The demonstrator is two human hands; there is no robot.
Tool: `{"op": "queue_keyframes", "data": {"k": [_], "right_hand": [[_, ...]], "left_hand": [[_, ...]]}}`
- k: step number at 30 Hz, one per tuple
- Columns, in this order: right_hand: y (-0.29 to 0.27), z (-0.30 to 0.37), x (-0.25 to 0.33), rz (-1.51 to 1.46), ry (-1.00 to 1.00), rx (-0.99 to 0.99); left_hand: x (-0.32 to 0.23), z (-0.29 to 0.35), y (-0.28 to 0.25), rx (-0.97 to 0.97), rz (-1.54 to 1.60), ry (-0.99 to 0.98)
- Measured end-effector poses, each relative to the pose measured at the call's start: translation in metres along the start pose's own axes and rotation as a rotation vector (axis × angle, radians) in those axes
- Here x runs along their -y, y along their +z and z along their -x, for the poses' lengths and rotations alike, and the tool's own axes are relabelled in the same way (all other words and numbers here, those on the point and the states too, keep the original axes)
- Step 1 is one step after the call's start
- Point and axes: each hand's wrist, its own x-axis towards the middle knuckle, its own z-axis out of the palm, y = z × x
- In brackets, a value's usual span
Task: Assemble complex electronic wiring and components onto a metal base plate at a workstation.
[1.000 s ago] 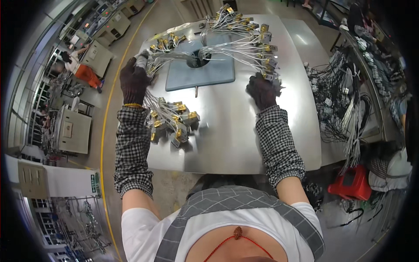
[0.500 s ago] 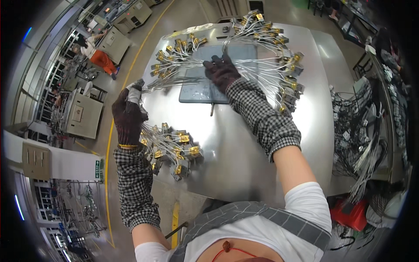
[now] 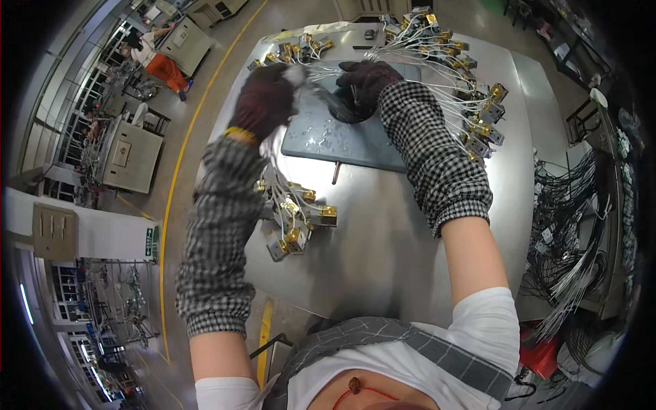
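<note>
My left hand, in a dark maroon work glove with pale wrapping at the fingers, is over the left part of a blue-grey pad, blurred by motion. It is closed round a bundle of wires that trails down to several grey and yellow connector blocks on the table. A smeared grey strand of wire ends stretches between my hands. My right hand, in a similar glove, is curled round those ends above the pad. The contact under its fingers is partly hidden.
White-wired connector blocks fan along the table's right side; another group lies at the far left. A short rod sticks out from the pad's near edge. Dark cables hang at right. A person stands far left.
My left hand has swung right and away from me over the pad, bringing the wire bundle along. My right hand has curled its fingers. The trailing connector blocks have shifted slightly right.
</note>
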Motion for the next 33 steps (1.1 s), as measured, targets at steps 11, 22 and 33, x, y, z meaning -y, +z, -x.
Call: {"op": "queue_keyframes", "data": {"k": [11,22,33], "right_hand": [[-0.007,-0.008,-0.003,-0.228,0.110,0.092],[0.006,-0.011,0.005,-0.525,0.258,-0.080],[-0.093,0.023,0.232,-0.357,0.301,-0.603]], "left_hand": [[0.041,-0.011,0.099,0.155,-0.630,-0.108],[0.058,0.048,0.015,0.152,-0.611,0.258],[0.252,0.409,-0.280,-0.208,0.474,0.009]]}}
